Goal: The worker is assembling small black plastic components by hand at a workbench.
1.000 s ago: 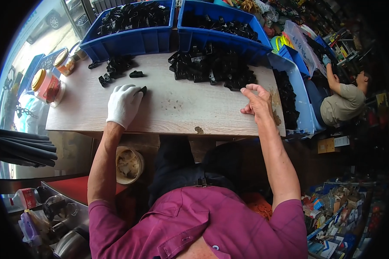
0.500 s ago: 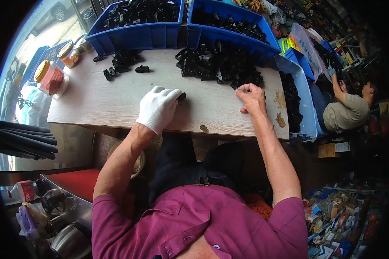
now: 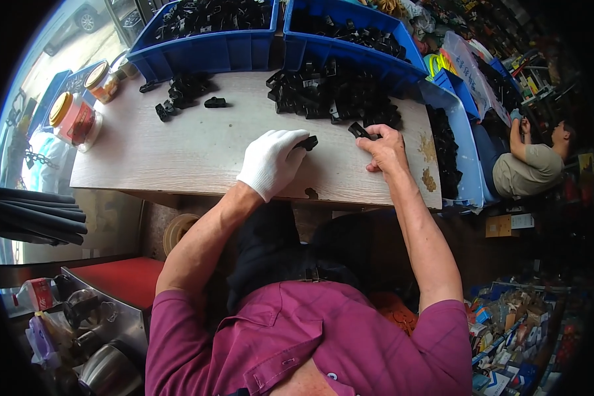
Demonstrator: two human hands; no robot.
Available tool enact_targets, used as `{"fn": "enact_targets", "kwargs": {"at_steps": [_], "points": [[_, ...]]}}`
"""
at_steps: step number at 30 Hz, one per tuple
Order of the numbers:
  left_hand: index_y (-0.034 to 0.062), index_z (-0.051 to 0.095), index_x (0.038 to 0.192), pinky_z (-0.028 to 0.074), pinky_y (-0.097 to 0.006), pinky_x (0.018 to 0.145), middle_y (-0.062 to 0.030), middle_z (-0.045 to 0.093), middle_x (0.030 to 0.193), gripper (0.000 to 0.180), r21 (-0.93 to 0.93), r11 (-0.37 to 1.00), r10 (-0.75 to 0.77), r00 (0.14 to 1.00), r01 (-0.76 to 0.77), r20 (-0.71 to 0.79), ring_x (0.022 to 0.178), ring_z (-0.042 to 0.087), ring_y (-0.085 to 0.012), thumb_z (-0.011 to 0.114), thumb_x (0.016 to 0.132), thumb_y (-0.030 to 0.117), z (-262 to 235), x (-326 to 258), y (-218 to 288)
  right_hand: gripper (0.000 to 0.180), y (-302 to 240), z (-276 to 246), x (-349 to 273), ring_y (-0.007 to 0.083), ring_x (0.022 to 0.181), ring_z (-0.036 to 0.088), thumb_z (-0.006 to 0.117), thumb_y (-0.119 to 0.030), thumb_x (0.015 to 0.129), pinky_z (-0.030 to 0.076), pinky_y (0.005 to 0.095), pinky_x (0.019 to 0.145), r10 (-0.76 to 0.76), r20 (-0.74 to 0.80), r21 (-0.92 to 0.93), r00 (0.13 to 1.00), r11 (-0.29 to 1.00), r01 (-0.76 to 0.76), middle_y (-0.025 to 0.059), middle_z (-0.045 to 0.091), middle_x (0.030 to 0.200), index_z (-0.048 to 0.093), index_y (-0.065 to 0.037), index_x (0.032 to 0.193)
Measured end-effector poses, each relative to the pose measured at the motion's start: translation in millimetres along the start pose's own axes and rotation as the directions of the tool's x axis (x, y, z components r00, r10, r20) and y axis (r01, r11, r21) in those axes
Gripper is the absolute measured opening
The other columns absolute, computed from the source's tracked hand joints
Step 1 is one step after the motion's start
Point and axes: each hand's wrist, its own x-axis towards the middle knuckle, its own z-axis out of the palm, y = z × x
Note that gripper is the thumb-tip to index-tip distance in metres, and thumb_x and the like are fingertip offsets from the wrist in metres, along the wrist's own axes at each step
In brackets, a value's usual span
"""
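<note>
In a white knitted glove, my left hand [image 3: 272, 162] grips a small black plastic part [image 3: 308, 142] that sticks out past its fingertips on the right. My bare right hand [image 3: 385, 149] pinches another small black part [image 3: 359, 131] between thumb and fingers, just in front of the big heap. That heap of black parts [image 3: 330, 96] lies on the pale wooden table [image 3: 171, 155] before the bins. A smaller cluster of the same parts [image 3: 186, 89] sits at the far left, with a single black part [image 3: 215, 102] lying beside it. Their exact kind cannot be made out.
Two blue bins [image 3: 208, 56] [image 3: 376, 63] full of black parts stand along the far edge. Another blue bin [image 3: 468, 155] adjoins the right edge. Lidded jars [image 3: 76, 119] are at the left. A co-worker [image 3: 531, 168] sits at the far right.
My left hand has moved right with its black part, nearer to my right hand. The part in my right hand has come up off the heap's front edge and now shows more fully.
</note>
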Motion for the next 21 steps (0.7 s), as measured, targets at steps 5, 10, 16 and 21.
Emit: {"fn": "enact_targets", "kwargs": {"at_steps": [5, 10, 16, 21], "points": [[0.0092, 0.07, 0.114, 0.056, -0.043, 0.084, -0.012, 0.072, 0.101, 0.027, -0.009, 1.0, -0.007, 1.0, 0.007, -0.01, 0.095, 0.068, -0.0338, 0.067, 0.088, 0.012, 9.2, 6.2, 6.2, 0.036, -0.6, -2.6, -4.9, 0.0115, 0.055, 0.057, 0.079, -0.01, 0.082, 0.05, 0.0276, 0.043, 0.02, 0.104, -0.03, 0.994, 0.999, -0.017, 0.0053, 0.066, 0.077, 0.068, -0.001, 0.114], [0.011, 0.071, 0.114, 0.057, -0.041, 0.082, -0.0099, 0.072, 0.102, 0.03, 0.06, 0.995, 0.079, 0.995, -0.083, 0.067, 0.097, 0.068, -0.0333, 0.069, 0.085, 0.009, 22.3, 21.1, 11.2, 0.032, 1.4, 6.1, -23.2, 0.009, 0.043, 0.048, 0.076, -0.009, 0.083, 0.044, 0.027, 0.039, 0.011, 0.266, 0.021, 0.964, 1.0, -0.017, -0.001, 0.056, 0.06, 0.068, 0.0, 0.112], [0.014, 0.073, 0.114, 0.057, -0.04, 0.082, -0.0062, 0.072, 0.103, 0.032, 0.096, 0.967, 0.206, 0.943, -0.238, 0.26, 0.097, 0.068, -0.0295, 0.069, 0.082, 0.014, 37.3, 39.9, 11.0, 0.031, 1.5, 9.7, -26.0, 0.0087, 0.041, 0.047, 0.071, -0.005, 0.083, 0.043, 0.0274, 0.036, -0.025, 0.266, 0.023, 0.964, 1.0, 0.019, -0.0016, 0.053, 0.056, 0.069, 0.001, 0.113], [0.0135, 0.073, 0.112, 0.057, -0.04, 0.083, -0.0044, 0.071, 0.102, 0.032, 0.114, 0.915, 0.335, 0.887, -0.386, 0.317, 0.097, 0.068, -0.0287, 0.068, 0.081, 0.016, 46.1, 46.9, 1.0, 0.029, 3.1, 16.4, -23.6, 0.0088, 0.04, 0.047, 0.07, -0.005, 0.084, 0.043, 0.0276, 0.036, -0.048, 0.24, 0.053, 0.969, 0.998, 0.036, -0.0018, 0.053, 0.055, 0.07, 0.0, 0.112]]}}
